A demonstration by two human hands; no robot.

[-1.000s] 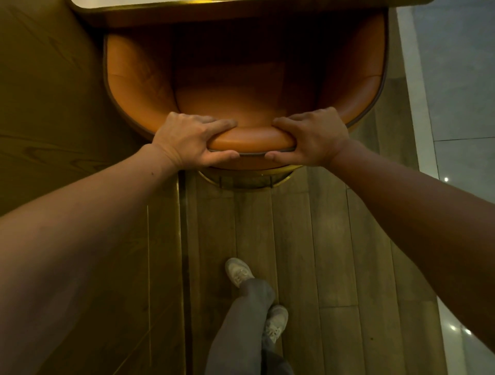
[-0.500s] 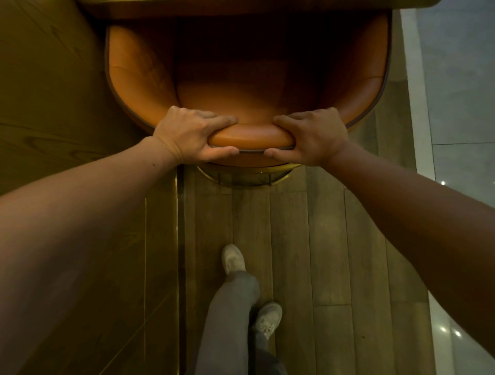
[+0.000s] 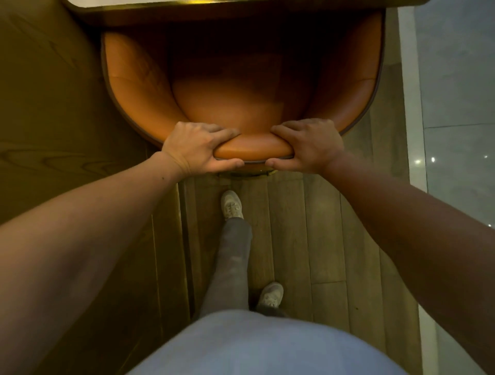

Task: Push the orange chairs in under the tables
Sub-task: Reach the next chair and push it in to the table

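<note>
Under table (image 3: pixel 241 4): orange chair (image 3: pixel 139 88) front | backrest in fingers (image 3: pixel 227 132) | left hand (image 3: pixel 192 150), right hand (image 3: pixel 312 146)

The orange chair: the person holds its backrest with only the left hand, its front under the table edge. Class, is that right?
No. The head view shows left hand and right hand both holding the orange chair, front under the table.

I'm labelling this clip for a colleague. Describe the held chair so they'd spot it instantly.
Start at the gold-edged table along the view's top. Just below it sits the orange leather tub chair, the only curved orange thing, its backrest gripped by the left hand and right hand.
</note>
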